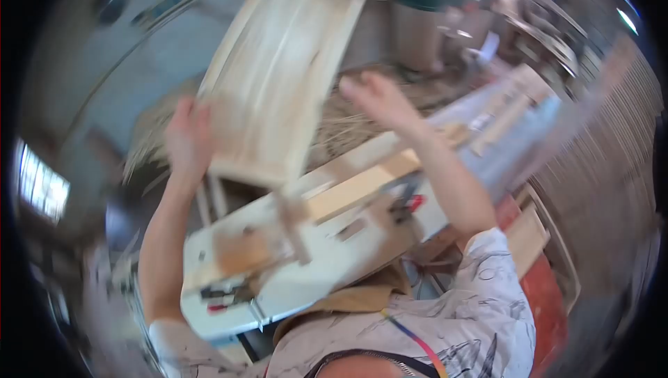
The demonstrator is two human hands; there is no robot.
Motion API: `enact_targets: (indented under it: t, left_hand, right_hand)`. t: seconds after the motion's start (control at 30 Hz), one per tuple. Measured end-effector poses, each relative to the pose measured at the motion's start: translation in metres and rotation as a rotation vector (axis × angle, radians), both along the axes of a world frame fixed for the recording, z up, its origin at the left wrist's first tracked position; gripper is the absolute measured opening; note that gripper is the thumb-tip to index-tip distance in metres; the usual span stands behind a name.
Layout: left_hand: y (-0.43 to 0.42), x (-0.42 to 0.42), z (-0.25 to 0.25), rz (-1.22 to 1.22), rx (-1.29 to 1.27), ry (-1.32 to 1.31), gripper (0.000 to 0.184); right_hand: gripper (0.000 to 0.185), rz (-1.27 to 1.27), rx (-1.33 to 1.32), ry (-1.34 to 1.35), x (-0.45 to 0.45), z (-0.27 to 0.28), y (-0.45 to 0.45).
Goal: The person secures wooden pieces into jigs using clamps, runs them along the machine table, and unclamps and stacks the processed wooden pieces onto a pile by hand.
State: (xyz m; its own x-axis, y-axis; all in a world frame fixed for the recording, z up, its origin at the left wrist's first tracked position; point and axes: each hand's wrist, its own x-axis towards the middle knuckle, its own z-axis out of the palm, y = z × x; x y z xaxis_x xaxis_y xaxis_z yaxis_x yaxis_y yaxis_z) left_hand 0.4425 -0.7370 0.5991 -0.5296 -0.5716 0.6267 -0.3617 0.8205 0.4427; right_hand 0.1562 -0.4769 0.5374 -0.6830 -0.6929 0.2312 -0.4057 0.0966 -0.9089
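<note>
A pale wooden tray-like panel (pixel 275 79) with raised side rails stands tilted above the far side of the workbench, blurred by motion. My left hand (pixel 189 138) is at its left rail, with the fingers closed on that edge. To the right of the panel, my right hand (pixel 381 98) is raised with bent fingers slightly apart, and nothing shows in it. Below the hands, a long wooden strip (pixel 362 184) lies along the white workbench (pixel 306 284). A black toggle clamp with a red tip (pixel 410 202) is mounted near the strip.
Another clamp (pixel 226 293) and an orange-brown wood block (pixel 243 253) are at the bench's near left end. Wood shavings or thin offcuts (pixel 348 127) lie behind the bench. Wooden frames (pixel 532 239) lean at the right. Stacked slats (pixel 598 162) stand farther right.
</note>
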Motion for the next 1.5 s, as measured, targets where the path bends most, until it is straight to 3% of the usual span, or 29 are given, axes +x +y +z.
enact_targets:
  t: [0.03, 0.07, 0.1, 0.13, 0.2, 0.3, 0.33, 0.43, 0.5, 0.53, 0.77, 0.93, 1.17, 1.23, 1.3, 1.33, 1.37, 1.4, 1.43, 1.5]
  left_hand:
    - [-0.001, 0.021, 0.0, -0.076, 0.064, 0.161, 0.02]
    - [-0.025, 0.043, -0.013, 0.021, -0.114, 0.185, 0.024]
    - [-0.008, 0.069, 0.001, 0.1, -0.008, 0.134, 0.033]
    - [-0.009, 0.102, 0.004, 0.139, -0.044, 0.173, 0.035]
    - [-0.016, 0.185, -0.005, 0.215, -0.133, 0.333, 0.039]
    - [0.042, 0.324, -0.042, 0.515, -0.005, 0.55, 0.013]
    - [0.065, 0.354, -0.07, 0.644, -0.032, 0.488, 0.016]
    - [0.14, 0.364, -0.149, 0.746, 0.357, 0.324, 0.014]
    - [0.158, 0.343, -0.17, 0.643, 0.532, 0.314, 0.027]
    - [0.161, 0.335, -0.182, 0.614, 0.473, 0.311, 0.034]
    - [0.163, 0.317, -0.173, 0.713, 0.446, 0.059, 0.023]
    - [0.188, 0.315, -0.154, 0.771, 0.607, -0.005, 0.018]
    - [0.188, 0.332, -0.16, 0.797, 0.967, -0.119, 0.026]
    - [0.183, 0.337, -0.193, 0.83, 1.256, -0.049, 0.035]
    - [0.174, 0.331, -0.245, 0.753, 0.844, -0.21, 0.049]
    - [0.173, 0.329, -0.274, 0.714, 0.917, -0.203, 0.061]
    - [0.163, 0.32, -0.278, 0.702, 1.132, -0.388, 0.064]
    - [0.162, 0.32, -0.277, 0.701, 1.188, -0.376, 0.064]
    - [0.157, 0.318, -0.278, 0.693, 1.237, -0.364, 0.064]
    - [0.17, 0.326, -0.299, 0.678, 1.168, -0.339, 0.061]
  right_hand:
    - [0.034, 0.163, -0.072, -0.197, 0.031, 0.029, -0.049]
    - [0.033, 0.109, -0.215, -0.164, 0.06, 0.048, -0.098]
    - [0.032, 0.054, -0.355, -0.151, 0.088, 0.066, -0.137]
    - [0.025, 0.148, -0.322, -0.21, 0.117, 0.097, -0.16]
    - [0.031, 0.406, -0.547, -0.067, 0.139, 0.11, -0.23]
    - [0.039, 0.627, -0.322, 0.152, 0.184, 0.103, -0.293]
    - [0.039, 0.658, -0.308, 0.134, 0.201, 0.084, -0.316]
    - [0.057, 0.815, -0.035, 0.394, 0.252, -0.014, -0.372]
    - [0.063, 0.991, 0.107, 0.366, 0.278, -0.081, -0.399]
    - [0.065, 1.115, 0.176, 0.293, 0.289, -0.111, -0.413]
    - [0.064, 1.358, 0.369, 0.28, 0.313, -0.256, -0.454]
    - [0.06, 1.356, 0.412, 0.339, 0.316, -0.302, -0.427]
    - [0.053, 1.308, 0.576, 0.292, 0.273, -0.294, -0.395]
    - [0.049, 1.312, 0.473, 0.346, 0.273, -0.299, -0.394]
    - [0.053, 1.374, 0.466, 0.567, 0.267, -0.296, -0.395]
    - [0.057, 1.425, 0.492, 0.774, 0.259, -0.274, -0.39]
    - [0.057, 1.38, 0.494, 0.777, 0.244, -0.254, -0.38]
    - [0.058, 1.336, 0.435, 0.872, 0.22, -0.234, -0.361]
    - [0.058, 1.282, 0.379, 0.975, 0.191, -0.211, -0.344]
    - [0.058, 1.195, 0.42, 0.927, 0.122, -0.125, -0.283]
